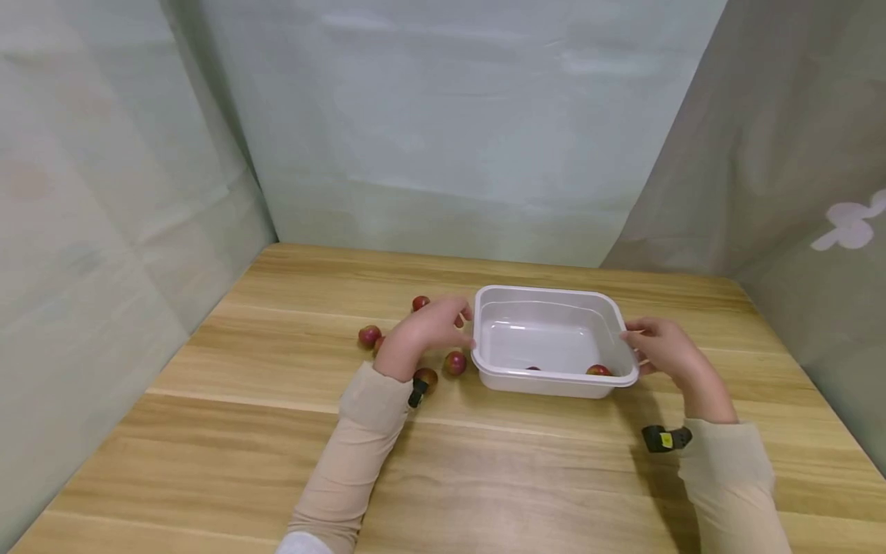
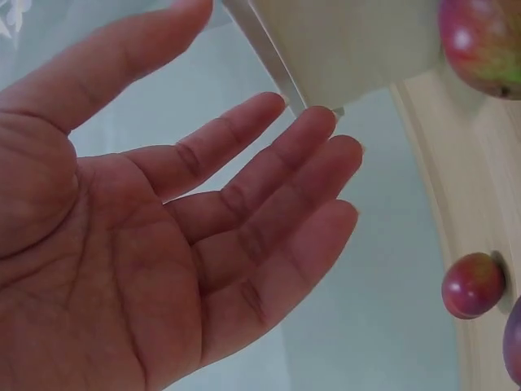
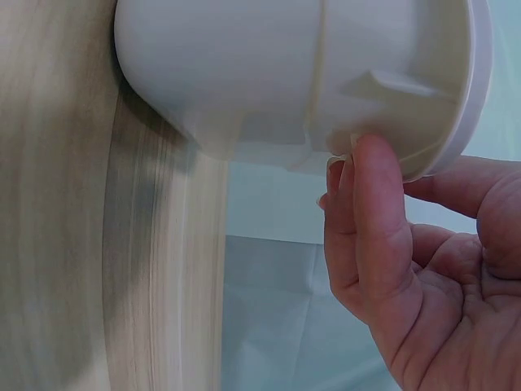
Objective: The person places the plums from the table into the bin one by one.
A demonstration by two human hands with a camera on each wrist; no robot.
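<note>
A white plastic tub (image 1: 554,296) stands on the wooden table (image 1: 484,462), with two red fruits (image 1: 598,370) lying against its near wall. My left hand (image 1: 450,325) hovers at the tub's left side, palm bare and fingers (image 2: 269,187) straight, their tips close to the tub's corner (image 2: 342,49). My right hand (image 1: 647,342) is at the tub's right end. Its straight fingers (image 3: 366,212) touch the underside of the rim (image 3: 468,98). Several more red fruits (image 1: 454,362) lie on the table around the left hand, two of them also in the left wrist view (image 2: 472,285).
Pale curtain walls (image 1: 443,138) close the table in at the back and on both sides. Loose fruits (image 1: 369,335) lie to the left of the tub. Bare wood stretches along the near half of the table.
</note>
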